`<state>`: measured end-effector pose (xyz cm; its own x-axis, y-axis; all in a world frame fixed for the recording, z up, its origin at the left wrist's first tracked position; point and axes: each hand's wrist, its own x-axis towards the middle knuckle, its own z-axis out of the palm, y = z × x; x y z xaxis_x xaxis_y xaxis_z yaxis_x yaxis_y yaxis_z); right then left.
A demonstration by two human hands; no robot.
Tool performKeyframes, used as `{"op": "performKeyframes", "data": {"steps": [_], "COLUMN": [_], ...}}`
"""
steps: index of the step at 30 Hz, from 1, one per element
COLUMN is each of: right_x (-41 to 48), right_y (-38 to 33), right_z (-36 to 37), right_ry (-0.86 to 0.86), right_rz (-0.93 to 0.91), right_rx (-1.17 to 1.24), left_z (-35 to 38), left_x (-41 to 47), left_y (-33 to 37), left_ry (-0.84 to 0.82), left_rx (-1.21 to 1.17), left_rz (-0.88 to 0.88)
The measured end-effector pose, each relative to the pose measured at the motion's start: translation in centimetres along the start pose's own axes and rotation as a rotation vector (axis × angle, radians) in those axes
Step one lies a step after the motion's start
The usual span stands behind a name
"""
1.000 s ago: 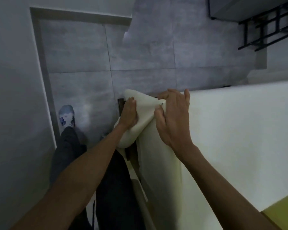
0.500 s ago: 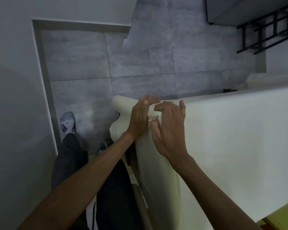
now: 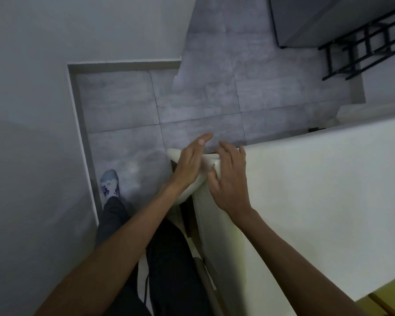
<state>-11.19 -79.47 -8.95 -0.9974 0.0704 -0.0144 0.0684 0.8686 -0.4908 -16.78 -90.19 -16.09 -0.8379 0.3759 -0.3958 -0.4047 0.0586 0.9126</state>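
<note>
Both hands are up at the corner of the bed. The left hand (image 3: 189, 164) is flat, with its fingers straight and held together. Its palm presses on the loose corner flap (image 3: 207, 164) of the cream sheet (image 3: 317, 201), and its fingertips poke out past the flap over the floor. It grips nothing, just pushes.

Just to the right of it, almost touching, the right hand (image 3: 228, 179) lies palm-down on top of the sheet. Its fingers are lightly bent and a little apart, reaching towards the far edge, and its thumb is set against the side of the flap. That is a resting, pressing hand, not a pinch (the thumb tip itself is hard to make out in this dim light). So the flap sits squeezed between the two hands, bulging out below the left wrist.

From the right hand the sheet runs smooth and broad away to the right, and down the near side under the right forearm. Left of the left forearm are dark trousers (image 3: 169, 258), with a pale shoe (image 3: 109, 182) planted on the grey tiled floor (image 3: 203, 99) well to the left of that hand. Far beyond the right hand's fingertips a black rack (image 3: 360, 49) stands by the wall. Behind the right elbow a yellow-green surface (image 3: 392, 290) peeks in.
</note>
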Motion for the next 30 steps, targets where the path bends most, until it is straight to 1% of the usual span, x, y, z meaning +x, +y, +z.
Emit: {"op": "performKeyframes", "data": {"steps": [2, 4, 6, 8, 10, 13, 15, 17, 21, 23, 25, 27, 28, 29, 30], "right_x": [-0.2, -0.5, -0.8, -1.3, -2.5, -5.8, -8.1, -10.6, -17.2, -20.6, -23.3, -24.0, -23.3, -22.0, -20.3], "right_y": [-0.3, -0.6, -1.1, -1.5, -1.3, 0.0, 1.4, 2.8, 5.9, 7.0, 7.4, 7.2, 6.6, 5.9, 5.1], "right_z": [-0.3, -0.5, -0.7, -0.8, -0.9, -1.4, -1.8, -2.4, -3.7, -4.5, -5.2, -5.6, -5.8, -5.7, -5.3], "right_ry": [0.046, 0.054, 0.021, -0.028, -0.041, -0.052, -0.046, -0.019, 0.034, 0.089, 0.131, 0.197, 0.237, 0.277, 0.300], "right_rz": [0.060, 0.194, 0.329, 0.398, 0.399, 0.336, 0.377, 0.481, 0.676, 0.803, 0.933, 1.078, 1.127, 1.134, 1.102], "right_rx": [-0.019, -0.120, -0.194, -0.166, -0.121, -0.175, -0.212, -0.225, -0.279, -0.261, -0.238, -0.187, -0.153, -0.129, -0.120], "left_z": [0.8, 1.1, 1.0, 0.8, 0.7, 0.7, 0.7, 0.5, 0.3, 0.3, 0.6, 1.8, 2.8, 4.2, 5.7], "left_x": [-1.5, -2.4, -2.9, -3.4, -3.5, -3.1, -2.7, -2.7, -2.7, -2.8, -2.7, -2.4, -2.5, -2.6, -2.7], "left_y": [2.5, 3.8, 4.6, 5.5, 5.9, 6.0, 6.1, 6.3, 6.7, 7.0, 7.6, 8.8, 9.4, 9.9, 10.2], "left_ry": [-0.123, -0.204, -0.263, -0.288, -0.300, -0.338, -0.357, -0.386, -0.456, -0.450, -0.431, -0.480, -0.548, -0.643, -0.745], "left_rx": [0.033, 0.061, 0.135, 0.245, 0.421, 0.863, 1.054, 1.105, 1.087, 1.154, 1.319, 1.465, 1.499, 1.506, 1.499], "left_rz": [-0.010, -0.042, -0.093, -0.097, -0.020, 0.207, 0.286, 0.308, 0.240, 0.244, 0.396, 0.538, 0.612, 0.689, 0.755]}}
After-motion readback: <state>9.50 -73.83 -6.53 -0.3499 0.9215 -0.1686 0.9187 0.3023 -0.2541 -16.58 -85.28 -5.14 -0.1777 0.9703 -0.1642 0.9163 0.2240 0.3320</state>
